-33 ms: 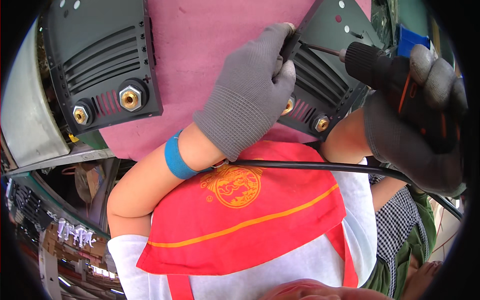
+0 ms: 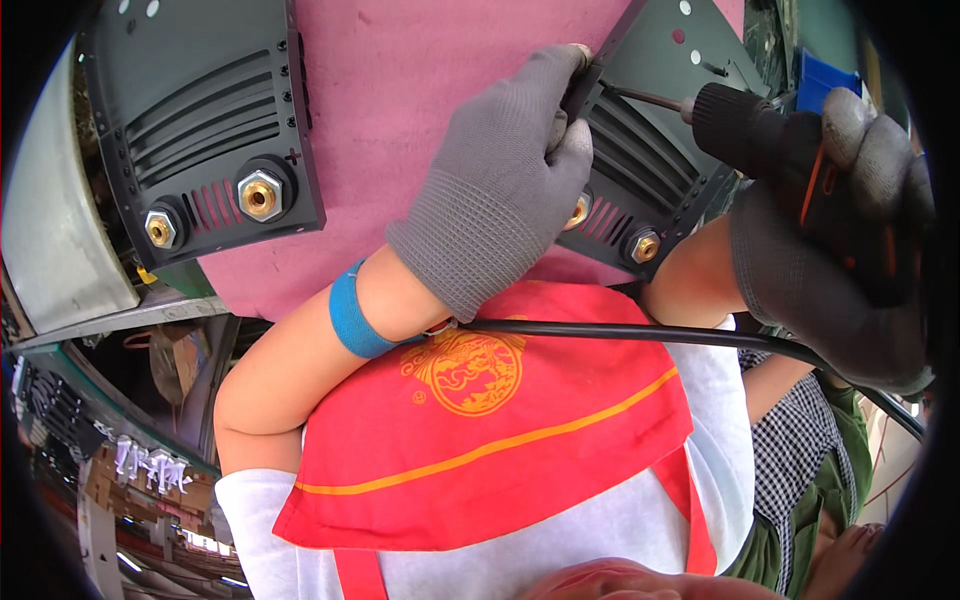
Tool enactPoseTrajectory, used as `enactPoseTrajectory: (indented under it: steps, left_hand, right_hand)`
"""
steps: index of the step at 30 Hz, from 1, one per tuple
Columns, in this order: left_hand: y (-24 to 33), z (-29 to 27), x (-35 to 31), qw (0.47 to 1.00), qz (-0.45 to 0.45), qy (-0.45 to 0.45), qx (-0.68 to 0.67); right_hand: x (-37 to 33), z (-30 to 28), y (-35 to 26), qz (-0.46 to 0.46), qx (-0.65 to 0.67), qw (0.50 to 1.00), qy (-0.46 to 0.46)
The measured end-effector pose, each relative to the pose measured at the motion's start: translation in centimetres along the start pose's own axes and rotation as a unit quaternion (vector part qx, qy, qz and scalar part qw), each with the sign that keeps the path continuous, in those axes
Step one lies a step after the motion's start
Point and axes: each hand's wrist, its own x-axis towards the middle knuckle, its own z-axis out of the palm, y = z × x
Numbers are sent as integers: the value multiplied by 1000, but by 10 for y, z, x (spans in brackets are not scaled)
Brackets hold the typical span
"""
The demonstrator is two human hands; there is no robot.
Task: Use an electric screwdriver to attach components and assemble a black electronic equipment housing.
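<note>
My left hand (image 2: 500, 175), in a grey knit glove, grips the upper left edge of a dark grey metal panel (image 2: 655, 75) with slotted vents, its fingers closed round the folded rim. Two brass fittings with hex nuts sit at this panel's lower end, one partly covered by that hand. My right hand (image 2: 830, 260), gloved too, is wrapped round a black and orange power screwdriver (image 2: 740, 125). The thin bit points left, and its tip meets the panel's edge close to my left fingertips. Whether a screw sits at the tip is too small to tell.
A second vented panel (image 2: 205, 120) with two brass fittings lies at the left on the pink work surface (image 2: 370, 110). A black cable (image 2: 620, 331) crosses before my red apron. Upper right stands a blue bin (image 2: 825, 80). Another person in a checked apron (image 2: 795, 445) is at lower right.
Almost nothing differs. My right hand and the power screwdriver have shifted very slightly to the right; the left hand keeps its hold on the panel.
</note>
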Motion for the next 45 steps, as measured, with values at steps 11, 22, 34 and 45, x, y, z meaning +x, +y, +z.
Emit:
enactPoseTrajectory:
  steps: [11, 22, 34, 45]
  left_hand:
    - [-5, 4, -1, 1000, 14, 7, -6]
    - [-5, 4, -2, 998, 62, 27, 1]
    - [-21, 12, 1, 993, 106, 55, 8]
    - [-10, 6, -1, 990, 106, 83, -31]
  right_hand:
    - [-21, 10, 32, 47, 51, 997, -25]
    - [-20, 33, 8, 67, 117, 991, -21]
    - [-16, 48, -1, 81, 186, 979, -20]
    - [-15, 54, 3, 100, 244, 965, -19]
